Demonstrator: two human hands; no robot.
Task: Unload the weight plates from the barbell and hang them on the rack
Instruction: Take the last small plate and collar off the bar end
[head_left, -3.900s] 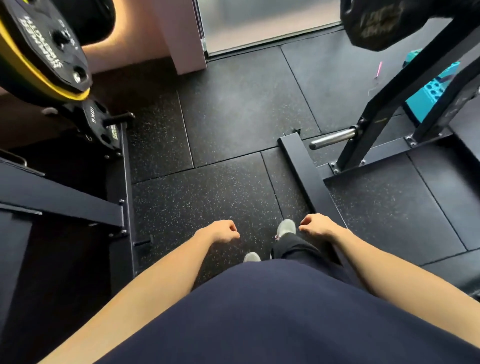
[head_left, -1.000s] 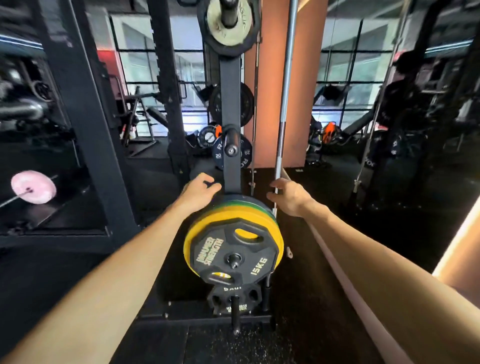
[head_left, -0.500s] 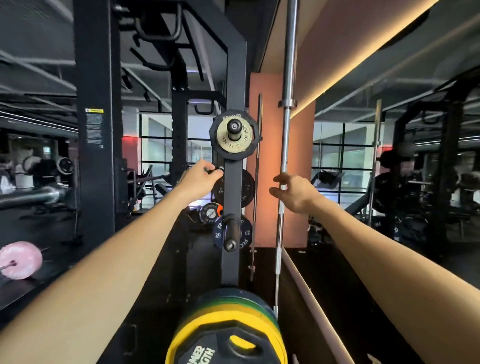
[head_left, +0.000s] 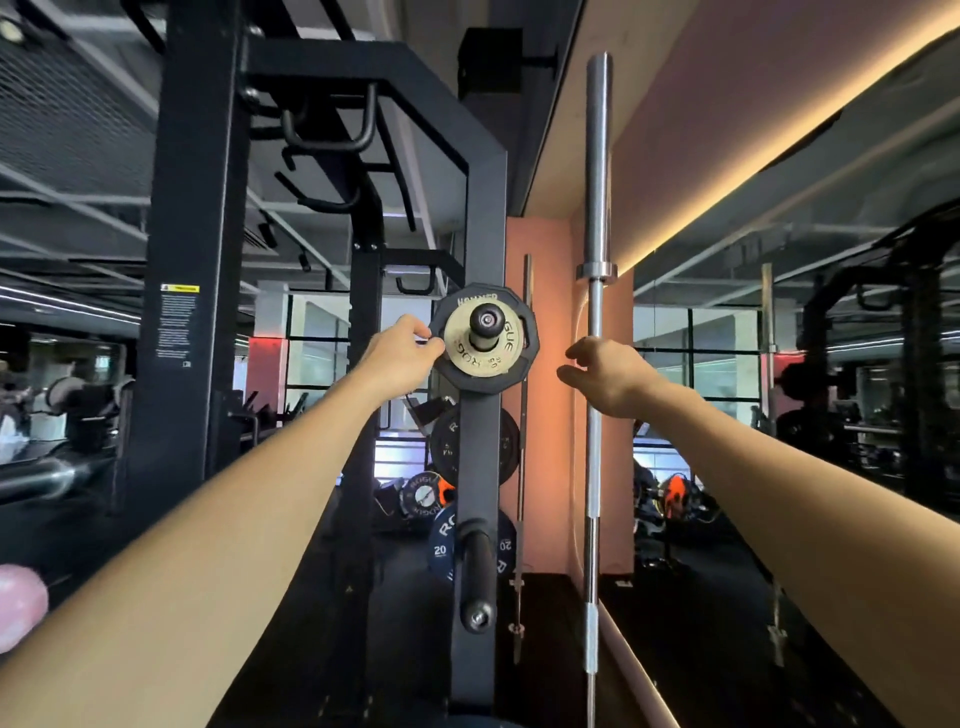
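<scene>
Change: view tilting up vs earlier frame; L hand (head_left: 400, 351) rising from upright to plate edge; stacked yellow plates dropping out of sight below.
L hand: fingers curling onto left rim of black plate (head_left: 485, 340) on top peg (head_left: 485, 325), prob. seating it flush.
R hand (head_left: 605, 374): hanging loose, fingers half-bent, gripping nothing, just beside plate, ready to steady.
Plates: black one plus small pale Rogue disc (head_left: 480, 348) sitting on top peg of rack upright (head_left: 480, 467); more hanging lower.
Lower peg (head_left: 477, 577): sticking out bare, free for next plate.
Barbell (head_left: 595, 364): standing vertical right of rack, sleeve bare.
</scene>
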